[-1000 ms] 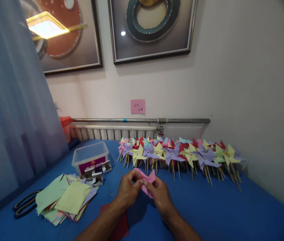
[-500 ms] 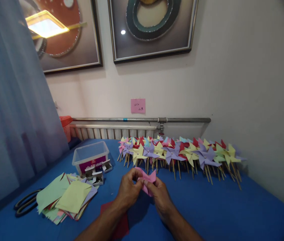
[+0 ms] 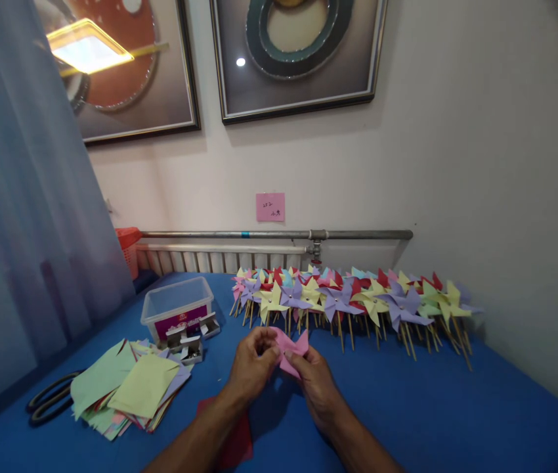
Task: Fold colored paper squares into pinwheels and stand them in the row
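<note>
Both my hands hold a pink paper pinwheel (image 3: 293, 346) just above the blue table (image 3: 431, 407). My left hand (image 3: 251, 366) pinches its left side with thumb and fingers. My right hand (image 3: 314, 383) grips it from below and the right. The paper's points are folded toward the middle. A red paper sheet (image 3: 234, 441) lies on the table under my left forearm.
A long row of finished pinwheels on sticks (image 3: 358, 302) lies along the wall. A pile of coloured paper squares (image 3: 131, 389) and black scissors (image 3: 45, 399) lie at the left. A clear plastic box (image 3: 176, 307) and small open boxes of pins (image 3: 191, 341) stand behind the pile.
My hands stay in place and work the pink paper; my left fingers have shifted slightly on its top fold. The view has barely moved.
</note>
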